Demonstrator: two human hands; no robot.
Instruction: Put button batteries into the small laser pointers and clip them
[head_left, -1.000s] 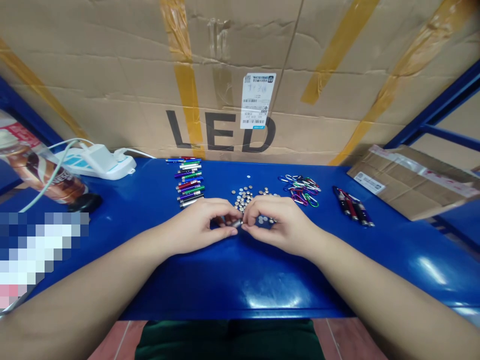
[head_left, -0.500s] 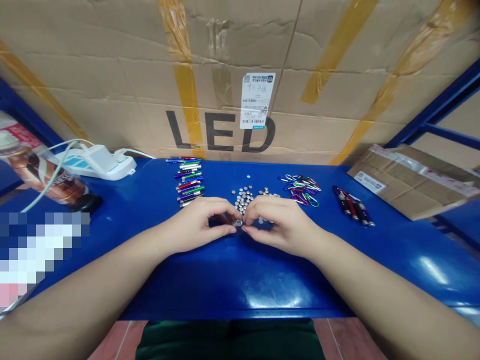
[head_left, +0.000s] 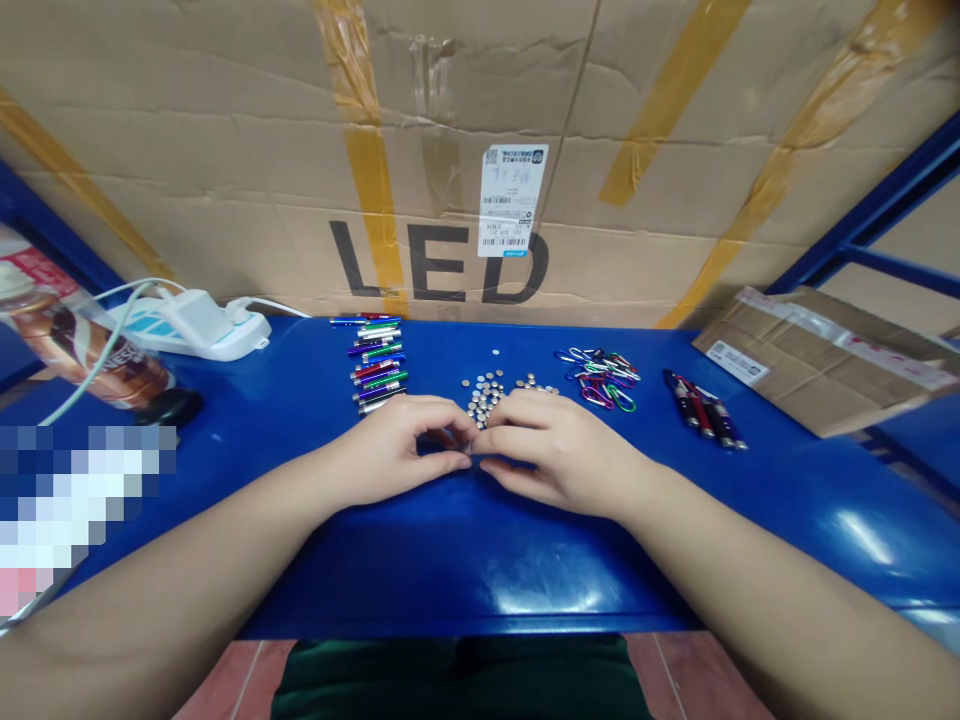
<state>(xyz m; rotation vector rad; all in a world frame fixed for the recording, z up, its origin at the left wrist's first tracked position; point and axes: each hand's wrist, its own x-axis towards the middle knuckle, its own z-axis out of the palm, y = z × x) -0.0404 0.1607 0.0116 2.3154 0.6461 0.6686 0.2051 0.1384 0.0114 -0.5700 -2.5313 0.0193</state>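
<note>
Clock centred on our hands, 12 pointing away from us. Large LED carton (head_left: 225,200) walls off 12, so no room past the back edge. Glossy blue tabletop (head_left: 375,570) carries everything. Small carton (head_left: 847,345) sits around 2 to 3, out of our way. Bottle (head_left: 97,340) toward 9 to 10, power strip (head_left: 244,340) at 10 with loose cables; snag risk only if we swing wide left. Left grip (head_left: 390,450) looks pinched on the small piece, thumb against fingers. Right grip (head_left: 570,450) is up against it from 3, fingers curled; we can't make out whether it's clamped on anything. Carabiners (head_left: 598,383) tangled at 2, dark pens (head_left: 703,415) bunched near 3, coloured tubes (head_left: 379,378) rowed at 10. Metal discs (head_left: 480,400) scattered at 12, just beyond our fingers and partly behind the right; easy to knock. Small piece (head_left: 469,449) is dead centre between the fingertips, mostly hidden. Our read: light, stiff, probably slick; best held by its sides, end left free.
</note>
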